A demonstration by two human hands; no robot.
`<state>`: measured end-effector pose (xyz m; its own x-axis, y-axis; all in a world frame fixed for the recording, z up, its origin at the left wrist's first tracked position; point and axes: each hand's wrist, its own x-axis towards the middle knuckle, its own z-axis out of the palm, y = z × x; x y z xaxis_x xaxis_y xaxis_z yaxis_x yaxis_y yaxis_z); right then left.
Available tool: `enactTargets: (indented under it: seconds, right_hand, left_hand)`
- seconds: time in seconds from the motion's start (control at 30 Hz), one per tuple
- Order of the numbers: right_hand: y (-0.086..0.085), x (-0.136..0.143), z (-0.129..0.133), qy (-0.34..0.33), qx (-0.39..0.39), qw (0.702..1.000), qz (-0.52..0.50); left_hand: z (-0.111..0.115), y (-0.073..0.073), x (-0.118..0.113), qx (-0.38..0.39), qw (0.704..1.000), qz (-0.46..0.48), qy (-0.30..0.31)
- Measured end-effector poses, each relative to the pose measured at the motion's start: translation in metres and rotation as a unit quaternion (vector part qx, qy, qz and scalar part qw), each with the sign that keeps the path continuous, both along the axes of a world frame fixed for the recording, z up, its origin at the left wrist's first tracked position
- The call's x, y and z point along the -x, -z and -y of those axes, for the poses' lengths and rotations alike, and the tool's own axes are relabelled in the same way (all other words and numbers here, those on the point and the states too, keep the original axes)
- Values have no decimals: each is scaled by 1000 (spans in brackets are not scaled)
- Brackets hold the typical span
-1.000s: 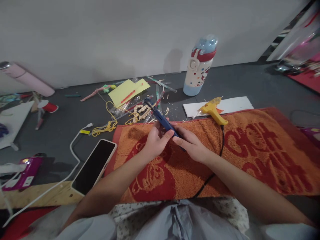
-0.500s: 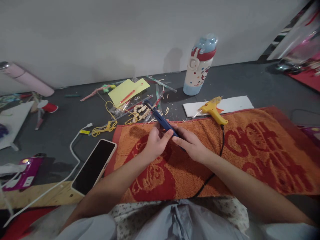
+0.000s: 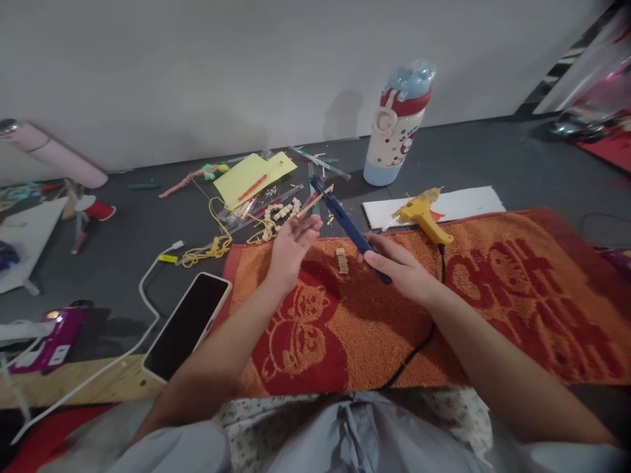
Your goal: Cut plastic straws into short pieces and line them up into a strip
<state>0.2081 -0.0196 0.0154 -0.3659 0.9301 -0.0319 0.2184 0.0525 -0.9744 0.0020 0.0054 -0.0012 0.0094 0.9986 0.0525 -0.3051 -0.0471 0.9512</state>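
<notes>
Because the left hand (image 3: 294, 247) pinching it hides its lower end, the thin wooden stick (image 3: 316, 202) shows only partly, slanting toward the slim blue tool (image 3: 351, 231) that the right hand (image 3: 397, 266) grips above the nubby towel (image 3: 384, 328); whether stick and tool touch is unclear.

Craft workspace, arranged on a dark bench (image 3: 473, 157) set against a plain pale wall (image 3: 197, 72). Handicraft is indicated by the yellow glue gun (image 3: 422, 213) laid across a white strip (image 3: 473, 205), the blue hand tool (image 3: 351, 230), the red spool (image 3: 102, 209), and the yellow cord (image 3: 211, 253) and yellow paper (image 3: 241, 182) strewn near pale stick pieces (image 3: 283, 212). A casual setting is suggested by the printed orange towel (image 3: 394, 315), the smartphone (image 3: 187, 325) and the decorated bottle (image 3: 394, 141). Whether a home or a shared workshop is shown cannot be determined.
</notes>
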Motion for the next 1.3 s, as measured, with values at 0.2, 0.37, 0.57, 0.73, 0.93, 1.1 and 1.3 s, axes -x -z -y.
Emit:
enactTargets:
  seconds: [0.2,0.37,0.57,0.73,0.93,1.1,1.3]
  right_hand:
    - [-2,-11,-3,-71,-56,993,69]
    - [-4,-9,-2,-126,-73,985,95]
    - [-4,-12,-4,-159,-78,981,77]
    - [-3,-13,-5,-166,-73,981,70]
    - [-3,-16,-7,-180,-70,980,50]
    - [-3,-17,-7,-179,-69,980,52]
    - [0,-17,-7,-179,-77,979,57]
  left_hand:
    - [-14,0,19,-54,997,-30,-38]
    - [-10,1,20,-43,997,-64,-7]
    - [-9,0,18,-45,996,-71,11]
    - [-9,-1,18,-33,998,-47,13]
    - [-8,-2,18,-27,999,-24,16]
    - [-8,-3,18,-19,999,-22,18]
    - [-9,-3,17,-12,1000,4,13]
